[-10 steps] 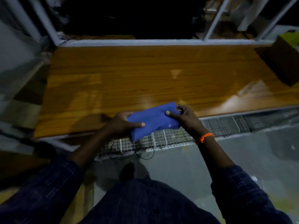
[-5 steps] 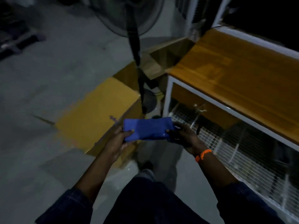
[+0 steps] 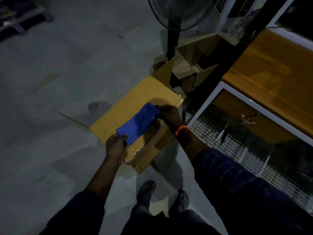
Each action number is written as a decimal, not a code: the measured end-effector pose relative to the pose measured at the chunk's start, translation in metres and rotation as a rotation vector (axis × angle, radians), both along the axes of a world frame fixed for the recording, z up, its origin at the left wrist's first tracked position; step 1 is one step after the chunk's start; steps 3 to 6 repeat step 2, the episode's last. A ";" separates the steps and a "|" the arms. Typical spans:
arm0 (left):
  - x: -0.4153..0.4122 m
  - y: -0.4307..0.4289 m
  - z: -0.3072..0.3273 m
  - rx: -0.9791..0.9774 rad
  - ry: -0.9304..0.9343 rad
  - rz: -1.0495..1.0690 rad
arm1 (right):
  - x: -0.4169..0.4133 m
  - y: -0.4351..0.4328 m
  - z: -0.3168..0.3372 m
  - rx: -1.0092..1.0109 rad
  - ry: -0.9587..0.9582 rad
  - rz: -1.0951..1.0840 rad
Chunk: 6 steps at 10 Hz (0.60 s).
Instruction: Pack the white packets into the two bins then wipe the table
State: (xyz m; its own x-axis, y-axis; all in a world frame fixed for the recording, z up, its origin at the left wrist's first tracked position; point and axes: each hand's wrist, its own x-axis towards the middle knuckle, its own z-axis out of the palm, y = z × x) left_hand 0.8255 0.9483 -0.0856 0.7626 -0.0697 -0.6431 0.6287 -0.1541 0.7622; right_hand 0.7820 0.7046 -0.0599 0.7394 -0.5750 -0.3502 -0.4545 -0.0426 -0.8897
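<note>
A dim, downward view from a head-worn camera is showing a person standing on a grey concrete floor and holding a folded blue cloth with both hands. The left hand is pinching the cloth's lower left corner, thumb on top and fingers closed underneath. The right hand, with an orange band circling its wrist, is gripping the upper right end, fingers curled shut around the fabric. The cloth is stretching diagonally between the two hands, above a closed yellow-brown cardboard box that is sitting on the floor just in front of the person's feet. Whether the cloth is touching the box is not clear. Dark blue checked sleeves are covering both forearms partway. Behind the box, an opened cardboard carton is lying with its flaps up, and the black pole and wire cage of a standing fan are rising beside it. Along the right side, a wooden table with a white metal frame is running diagonally, with a white wire-mesh shelf sitting beneath its top. No white packets or bins are showing anywhere.
</note>
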 end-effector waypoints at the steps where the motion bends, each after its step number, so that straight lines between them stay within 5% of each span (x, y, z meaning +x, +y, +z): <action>1: 0.027 0.015 -0.054 0.157 -0.114 -0.088 | 0.023 0.000 -0.005 -0.103 0.071 -0.020; 2: 0.019 0.013 -0.016 0.444 -0.282 -0.303 | 0.020 0.006 -0.011 -0.222 0.181 0.031; 6: 0.019 0.013 -0.016 0.444 -0.282 -0.303 | 0.020 0.006 -0.011 -0.222 0.181 0.031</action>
